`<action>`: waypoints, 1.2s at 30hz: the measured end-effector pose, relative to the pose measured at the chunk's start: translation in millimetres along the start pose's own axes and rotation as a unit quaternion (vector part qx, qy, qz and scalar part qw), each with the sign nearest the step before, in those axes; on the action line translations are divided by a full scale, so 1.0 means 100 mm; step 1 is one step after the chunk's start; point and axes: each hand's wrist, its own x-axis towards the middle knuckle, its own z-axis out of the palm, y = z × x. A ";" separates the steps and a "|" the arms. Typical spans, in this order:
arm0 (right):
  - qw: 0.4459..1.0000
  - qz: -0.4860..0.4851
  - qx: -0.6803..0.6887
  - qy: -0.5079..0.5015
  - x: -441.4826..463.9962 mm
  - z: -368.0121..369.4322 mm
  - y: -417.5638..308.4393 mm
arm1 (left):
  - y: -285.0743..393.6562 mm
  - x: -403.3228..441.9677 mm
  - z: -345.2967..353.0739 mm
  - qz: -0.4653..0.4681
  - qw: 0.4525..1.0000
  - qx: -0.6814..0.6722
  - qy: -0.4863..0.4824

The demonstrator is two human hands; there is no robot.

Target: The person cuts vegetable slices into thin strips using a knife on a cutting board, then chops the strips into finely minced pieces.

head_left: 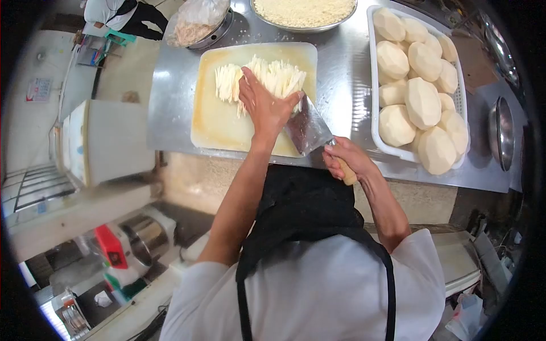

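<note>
Pale strips [227, 84] lie in a loose row across the upper part of the cutting board [224, 128], most of them standing side by side with their ends pointing away from the person. The left hand [266, 108] rests on the row, thumb set wide from the fingers, which reach up over the strips; the thumb tip is at the top end of the cleaver [310, 128]. The right hand [348, 159] is closed round the cleaver's wooden handle, just off the near edge of the board, while the broad blade slants up and left over the board to the right end of the strips. Whether the edge touches the board cannot be told.

The board lies on a metal counter [170, 79]. To its right a white basket [373, 74] is heaped with large peeled vegetables [424, 102], cut in facets and cream in colour. Beyond the board stand a wide bowl [273, 23] full of small pale bits [304, 10] and, left of it, a metal pan [219, 33] bearing a clear plastic bag [205, 11]. Further right, metal bowls [501, 133] rest near the basket.
</note>
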 end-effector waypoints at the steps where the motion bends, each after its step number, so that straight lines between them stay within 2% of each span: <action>1: 1.000 0.006 -0.003 -0.009 -0.02 0.03 0.04 | 0.01 -0.06 -0.04 0.017 1.000 -0.012 0.015; 4: 0.999 0.013 -0.024 -0.039 0.06 0.14 0.19 | -0.22 -0.19 -0.27 0.033 0.998 0.030 0.052; 7: 0.996 0.035 -0.038 -0.071 0.35 0.35 0.32 | -0.84 -0.23 -0.45 0.021 0.996 0.013 0.081; 11: 0.993 0.078 -0.085 -0.038 0.39 0.48 0.30 | -1.28 -0.13 -0.53 -0.041 0.999 -0.011 0.030; 14: 0.989 0.113 -0.093 -0.004 0.01 0.38 0.20 | -1.24 -0.08 -0.48 -0.071 0.997 0.020 0.006; 17: 0.977 0.120 -0.169 0.055 -0.39 0.33 0.08 | -1.14 -0.02 -0.45 -0.113 0.993 0.039 0.005; 20: 0.966 0.100 -0.210 0.115 -0.59 0.37 0.04 | -1.16 -0.02 -0.40 -0.114 0.991 0.072 0.010; 23: 0.950 0.026 -0.253 0.183 -0.42 0.60 -0.01 | -1.20 -0.01 -0.40 -0.092 0.992 0.080 -0.006; 26: 0.885 -0.058 -0.383 0.258 0.09 0.76 0.08 | -1.20 0.01 -0.53 -0.101 0.991 0.055 -0.064; 28: 0.872 -0.059 -0.395 0.282 0.46 0.98 0.05 | -1.21 0.04 -0.65 -0.113 0.988 0.015 -0.106; 29: 0.884 -0.024 -0.367 0.288 0.62 1.17 0.02 | -1.29 0.07 -0.68 -0.114 0.988 -0.010 -0.106; 31: 0.809 -0.197 -0.460 0.308 1.21 1.05 0.63 | -1.44 0.17 -0.70 -0.113 0.986 -0.061 -0.106; 34: 0.810 -0.147 -0.487 0.292 1.50 1.43 0.77 | -1.37 0.33 -0.81 -0.149 0.975 -0.118 -0.116; 36: 0.816 -0.131 -0.477 0.299 1.58 1.55 0.81 | -1.39 0.36 -0.80 -0.138 0.975 -0.080 -0.152</action>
